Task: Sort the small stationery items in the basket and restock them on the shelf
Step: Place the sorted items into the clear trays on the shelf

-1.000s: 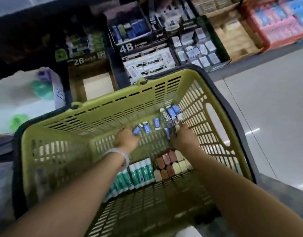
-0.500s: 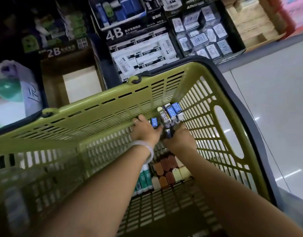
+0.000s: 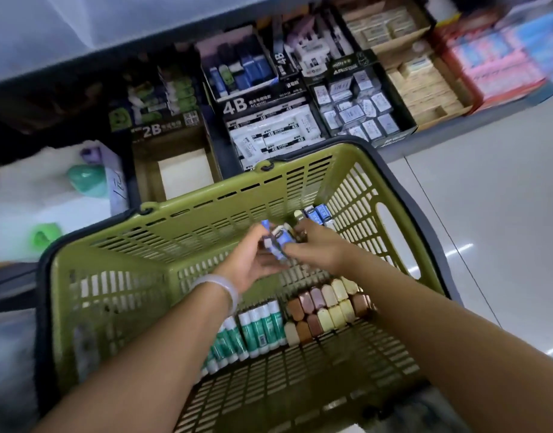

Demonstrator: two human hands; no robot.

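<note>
Basket (image 3: 187, 220): green, slotted, dark rim; seen from above, set before the shelf (image 3: 456, 120).
Left hand (image 3: 253, 260): inside the basket, palm up, fingers curled under a small bunch of blue erasers (image 3: 280, 242); a pale bangle (image 3: 219, 284) is worn at the wrist.
Right hand (image 3: 316, 245): close against the left hand, fingertips pinching the same blue erasers from the right.
Blue erasers, remainder (image 3: 316, 214): a few are left against the basket's far wall, just beyond the right hand.
Glue sticks (image 3: 256, 332): green and white, laid in a row on the basket floor, under the left forearm.
Brown and cream items (image 3: 325, 307): packed in two rows beside the glue sticks; type cannot be told.
Shelf boxes: 2B box (image 3: 162, 129) and 4B box (image 3: 262, 104) are labelled; white packs (image 3: 269, 135) lie below the 4B label.
Floor (image 3: 487, 198): pale tile, right of the basket.
</note>
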